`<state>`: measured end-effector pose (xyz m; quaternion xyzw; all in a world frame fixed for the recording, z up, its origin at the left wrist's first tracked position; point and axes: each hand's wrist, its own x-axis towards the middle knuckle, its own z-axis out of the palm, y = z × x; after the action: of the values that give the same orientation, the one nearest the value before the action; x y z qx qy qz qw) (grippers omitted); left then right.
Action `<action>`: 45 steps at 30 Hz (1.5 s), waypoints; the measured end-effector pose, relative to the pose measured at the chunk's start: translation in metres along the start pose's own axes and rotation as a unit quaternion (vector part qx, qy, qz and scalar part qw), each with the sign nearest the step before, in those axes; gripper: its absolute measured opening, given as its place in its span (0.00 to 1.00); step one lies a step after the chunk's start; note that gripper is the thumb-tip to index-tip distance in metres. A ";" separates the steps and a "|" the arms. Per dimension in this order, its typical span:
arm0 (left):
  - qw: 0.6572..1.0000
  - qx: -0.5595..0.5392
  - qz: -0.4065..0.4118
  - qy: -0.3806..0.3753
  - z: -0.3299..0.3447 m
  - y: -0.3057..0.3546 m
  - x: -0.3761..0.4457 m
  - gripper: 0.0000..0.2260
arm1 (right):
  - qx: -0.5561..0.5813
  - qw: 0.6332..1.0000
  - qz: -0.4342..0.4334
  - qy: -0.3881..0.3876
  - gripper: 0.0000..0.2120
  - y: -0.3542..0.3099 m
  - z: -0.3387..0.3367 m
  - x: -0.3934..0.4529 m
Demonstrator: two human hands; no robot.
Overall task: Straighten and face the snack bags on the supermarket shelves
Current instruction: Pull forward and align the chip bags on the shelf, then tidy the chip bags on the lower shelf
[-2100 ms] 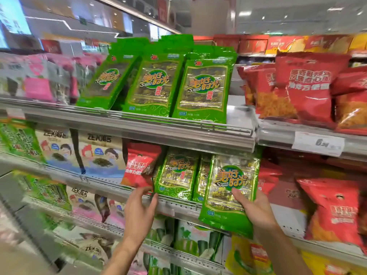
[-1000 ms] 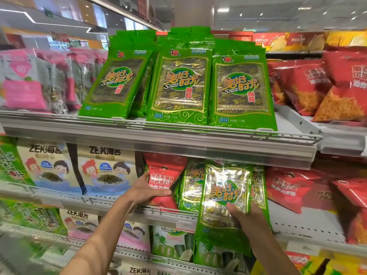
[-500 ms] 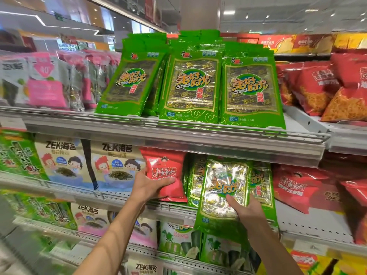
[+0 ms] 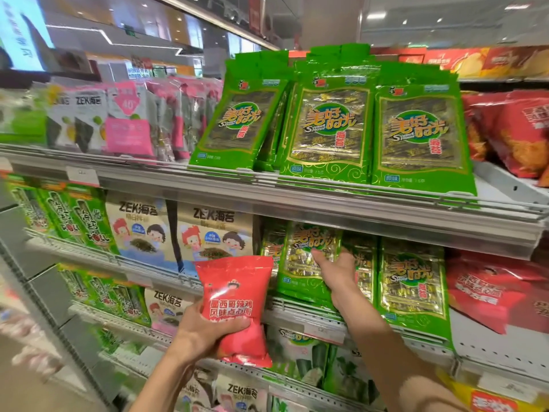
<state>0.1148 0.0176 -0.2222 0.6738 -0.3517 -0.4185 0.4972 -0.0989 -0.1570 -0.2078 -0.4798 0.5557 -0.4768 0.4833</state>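
Red bag (image 4: 234,307) lifted off shelf, left hand (image 4: 202,334)

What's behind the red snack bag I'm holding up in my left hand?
Behind the red snack bag, gripped by the left hand, are the middle shelf's rail and the edge of a green seaweed pack. Whatever stands directly behind the bag is covered.
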 end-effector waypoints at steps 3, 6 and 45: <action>1.000 -0.015 -0.026 0.009 -0.007 -0.014 -0.006 0.23 | -0.008 1.000 0.006 -0.018 0.40 -0.003 0.027 0.005; 0.998 -0.040 -0.051 0.018 -0.012 -0.020 -0.013 0.33 | -0.038 0.999 0.004 -0.035 0.35 -0.001 0.043 0.005; 0.979 -0.066 0.143 -0.129 0.332 0.047 -0.050 0.33 | -0.095 0.987 -0.048 0.121 0.27 0.107 -0.333 -0.085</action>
<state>-0.2111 -0.0744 -0.2174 0.5228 -0.4773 -0.4488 0.5453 -0.4312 -0.0417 -0.2810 -0.4883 0.6294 -0.4988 0.3415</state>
